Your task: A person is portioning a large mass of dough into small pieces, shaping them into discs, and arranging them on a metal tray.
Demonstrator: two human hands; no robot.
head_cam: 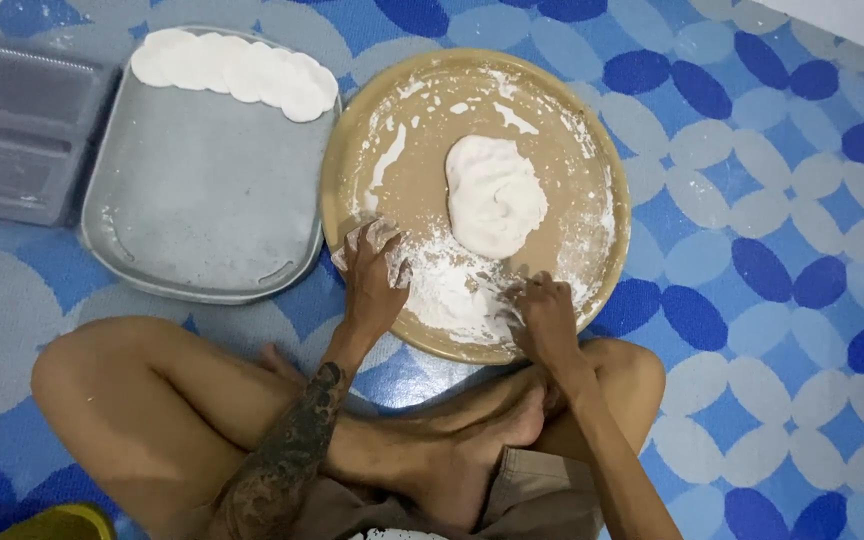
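Resting mid-tray (352, 190), the dough (495, 195) looks soft, sticky, easily torn — best scooped from underneath. Left hand (372, 280) and right hand (544, 315) spread open on the flour (447, 290), holding nothing.

grey tray (202, 200) with white discs (237, 70), clear plastic containers (17, 125), patterned mat (772, 200)

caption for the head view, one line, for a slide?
Seated cross-legged, a person presses the left hand and right hand into flour on a round tan tray beside a dough lump.
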